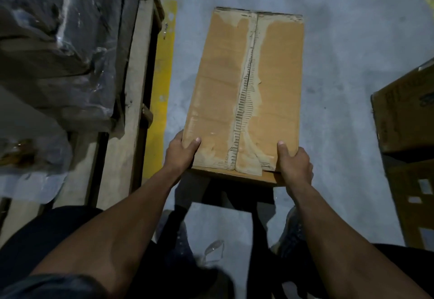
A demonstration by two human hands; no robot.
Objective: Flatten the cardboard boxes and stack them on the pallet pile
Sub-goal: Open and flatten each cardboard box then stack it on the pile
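A brown cardboard box [220, 82] is held out in front of me above the grey floor, its closed flaps facing up with a torn strip along the middle seam. My left hand [180, 151] grips the near left corner, thumb on top. My right hand [293, 160] grips the near right corner, thumb on top and fingers underneath. To the left lies a wooden pallet [126, 101] with plastic-wrapped goods [58, 47] on it.
A yellow floor line [162, 82] runs beside the pallet. More cardboard boxes [406, 115] stand at the right edge. My legs and shoes [291, 233] are below the box on the grey concrete floor [352, 40].
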